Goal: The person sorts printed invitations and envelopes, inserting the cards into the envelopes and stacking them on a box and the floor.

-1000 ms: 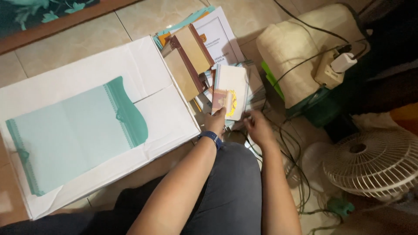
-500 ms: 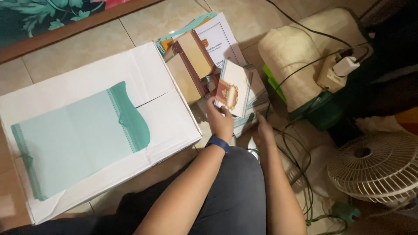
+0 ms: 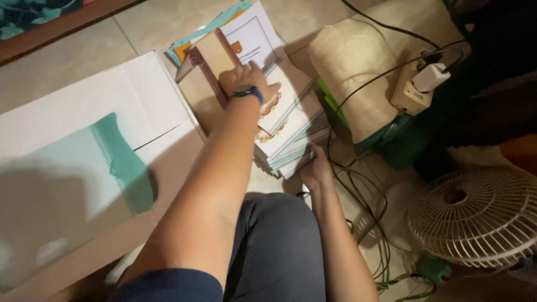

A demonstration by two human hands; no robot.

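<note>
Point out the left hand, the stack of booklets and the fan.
left hand [image 3: 246,81], head view, back of the hand
stack of booklets [image 3: 291,131], head view, top cover
fan [image 3: 475,218], head view, white grille

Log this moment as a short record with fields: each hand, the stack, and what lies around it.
left hand: reaching forward, on a brown booklet standing on edge
right hand: at the near edge of the stack of booklets
left of stack: white sheet with teal folder
right of stack: cables, white fan, plugged adapter
floor: tile
</note>
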